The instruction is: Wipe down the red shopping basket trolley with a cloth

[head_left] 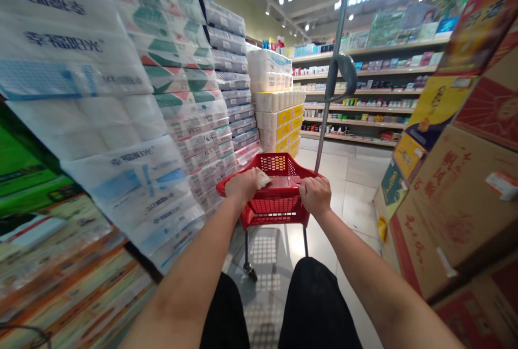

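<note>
A small red plastic shopping cart on grey metal legs stands right in front of me. My left hand is closed on the left side of its handle, and a white crumpled piece, maybe tissue or cloth, sticks out by the fingers. Around the right end of the handle my right hand is wrapped in a fist. A grey pole with a looped grey hook rises from the cart's right side. Between the hands runs the red handle panel.
Tall stacks of wrapped toilet paper line the left, close to my arm. Cardboard boxes are piled on the right. Yellow-and-white paper packs stand ahead, and stocked shelves cross the back. A tiled aisle runs between.
</note>
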`<state>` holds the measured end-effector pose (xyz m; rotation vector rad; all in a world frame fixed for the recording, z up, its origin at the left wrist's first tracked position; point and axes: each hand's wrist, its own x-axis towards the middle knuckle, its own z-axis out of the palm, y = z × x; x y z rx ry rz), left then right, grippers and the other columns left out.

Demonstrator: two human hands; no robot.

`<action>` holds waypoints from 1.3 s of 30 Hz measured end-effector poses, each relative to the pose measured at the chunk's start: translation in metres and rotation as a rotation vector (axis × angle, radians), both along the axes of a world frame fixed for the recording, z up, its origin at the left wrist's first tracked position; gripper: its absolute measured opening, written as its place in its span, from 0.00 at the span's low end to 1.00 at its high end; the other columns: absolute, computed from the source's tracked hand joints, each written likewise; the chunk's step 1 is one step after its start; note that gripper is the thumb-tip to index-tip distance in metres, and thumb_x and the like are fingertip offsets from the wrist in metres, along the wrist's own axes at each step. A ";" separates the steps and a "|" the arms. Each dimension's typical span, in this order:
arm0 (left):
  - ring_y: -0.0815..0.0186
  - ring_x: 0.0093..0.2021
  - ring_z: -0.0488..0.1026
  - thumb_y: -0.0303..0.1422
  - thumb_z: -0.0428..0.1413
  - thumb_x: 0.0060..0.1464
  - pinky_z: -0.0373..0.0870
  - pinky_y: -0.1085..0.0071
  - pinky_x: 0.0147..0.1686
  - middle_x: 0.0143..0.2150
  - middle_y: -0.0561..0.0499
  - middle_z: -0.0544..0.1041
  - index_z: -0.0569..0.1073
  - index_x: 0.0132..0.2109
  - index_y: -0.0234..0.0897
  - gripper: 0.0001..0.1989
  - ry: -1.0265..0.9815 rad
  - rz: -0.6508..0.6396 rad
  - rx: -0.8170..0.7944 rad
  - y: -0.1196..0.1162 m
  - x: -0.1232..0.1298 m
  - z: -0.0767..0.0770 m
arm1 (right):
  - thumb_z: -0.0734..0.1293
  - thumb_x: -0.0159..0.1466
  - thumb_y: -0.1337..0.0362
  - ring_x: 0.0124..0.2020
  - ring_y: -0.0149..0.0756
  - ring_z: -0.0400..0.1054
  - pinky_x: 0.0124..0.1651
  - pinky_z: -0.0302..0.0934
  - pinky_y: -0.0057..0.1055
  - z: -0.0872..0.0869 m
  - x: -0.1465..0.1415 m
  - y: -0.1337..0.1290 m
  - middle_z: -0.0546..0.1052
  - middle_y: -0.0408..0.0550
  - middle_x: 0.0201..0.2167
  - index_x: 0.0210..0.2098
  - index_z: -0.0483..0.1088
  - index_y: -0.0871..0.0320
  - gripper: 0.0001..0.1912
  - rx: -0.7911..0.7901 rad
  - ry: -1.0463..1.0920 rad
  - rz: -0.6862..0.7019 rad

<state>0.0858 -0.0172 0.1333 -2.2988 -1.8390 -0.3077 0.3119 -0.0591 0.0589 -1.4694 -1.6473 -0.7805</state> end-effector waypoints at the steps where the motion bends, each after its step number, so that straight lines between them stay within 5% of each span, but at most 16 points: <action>1: 0.58 0.41 0.76 0.38 0.36 0.65 0.68 0.65 0.40 0.43 0.43 0.79 0.71 0.53 0.38 0.23 -0.028 0.018 0.083 -0.006 -0.003 -0.007 | 0.58 0.66 0.66 0.29 0.37 0.60 0.42 0.48 0.36 0.000 0.001 -0.001 0.70 0.45 0.22 0.24 0.66 0.56 0.15 0.002 -0.001 0.002; 6: 0.59 0.47 0.73 0.38 0.38 0.65 0.64 0.64 0.49 0.45 0.44 0.77 0.67 0.58 0.41 0.21 -0.045 -0.106 0.338 -0.033 -0.011 -0.036 | 0.57 0.66 0.66 0.30 0.37 0.61 0.43 0.49 0.37 -0.001 0.004 -0.002 0.72 0.46 0.23 0.25 0.67 0.56 0.15 0.010 0.003 -0.002; 10: 0.56 0.40 0.75 0.38 0.37 0.64 0.66 0.62 0.42 0.38 0.42 0.78 0.73 0.47 0.35 0.21 -0.013 0.039 0.192 -0.016 -0.009 -0.019 | 0.58 0.66 0.65 0.30 0.37 0.61 0.43 0.49 0.37 -0.002 0.003 -0.001 0.72 0.46 0.23 0.25 0.68 0.56 0.15 0.013 -0.003 -0.002; 13: 0.56 0.37 0.76 0.35 0.40 0.62 0.67 0.63 0.38 0.38 0.42 0.79 0.73 0.43 0.35 0.18 0.055 0.019 0.041 -0.007 -0.010 -0.010 | 0.58 0.66 0.66 0.30 0.37 0.61 0.43 0.49 0.37 -0.001 0.002 -0.001 0.72 0.45 0.23 0.25 0.68 0.56 0.15 0.018 0.006 -0.002; 19: 0.58 0.44 0.74 0.36 0.38 0.64 0.60 0.60 0.53 0.39 0.43 0.78 0.73 0.43 0.36 0.19 -0.025 -0.076 0.365 -0.028 -0.018 -0.029 | 0.57 0.66 0.66 0.30 0.37 0.62 0.43 0.49 0.37 -0.002 0.003 -0.002 0.72 0.46 0.24 0.25 0.68 0.56 0.15 0.011 0.010 0.009; 25: 0.59 0.34 0.75 0.31 0.40 0.62 0.63 0.59 0.47 0.35 0.44 0.78 0.74 0.37 0.35 0.17 0.135 -0.080 0.087 -0.015 -0.021 -0.014 | 0.59 0.66 0.66 0.29 0.36 0.61 0.43 0.49 0.36 -0.002 0.002 -0.001 0.71 0.45 0.23 0.24 0.67 0.56 0.14 0.060 0.008 0.013; 31: 0.60 0.43 0.74 0.36 0.39 0.64 0.57 0.60 0.56 0.38 0.46 0.78 0.73 0.43 0.37 0.18 -0.037 -0.139 0.455 -0.027 -0.030 -0.034 | 0.60 0.65 0.66 0.28 0.36 0.60 0.42 0.50 0.36 -0.002 0.005 -0.001 0.70 0.43 0.21 0.24 0.66 0.56 0.13 0.102 -0.021 0.025; 36: 0.59 0.34 0.75 0.34 0.39 0.63 0.61 0.57 0.50 0.33 0.45 0.79 0.73 0.33 0.37 0.20 0.076 -0.079 0.165 -0.012 -0.027 -0.020 | 0.60 0.65 0.67 0.29 0.36 0.61 0.43 0.50 0.36 -0.003 0.005 0.000 0.71 0.43 0.22 0.24 0.67 0.56 0.13 0.103 -0.021 0.010; 39: 0.60 0.35 0.75 0.33 0.38 0.63 0.60 0.58 0.52 0.34 0.46 0.78 0.73 0.35 0.37 0.19 0.057 -0.144 0.275 -0.015 -0.027 -0.025 | 0.60 0.65 0.67 0.29 0.35 0.61 0.43 0.50 0.36 -0.002 0.004 0.001 0.71 0.44 0.22 0.24 0.66 0.56 0.13 0.107 -0.011 -0.003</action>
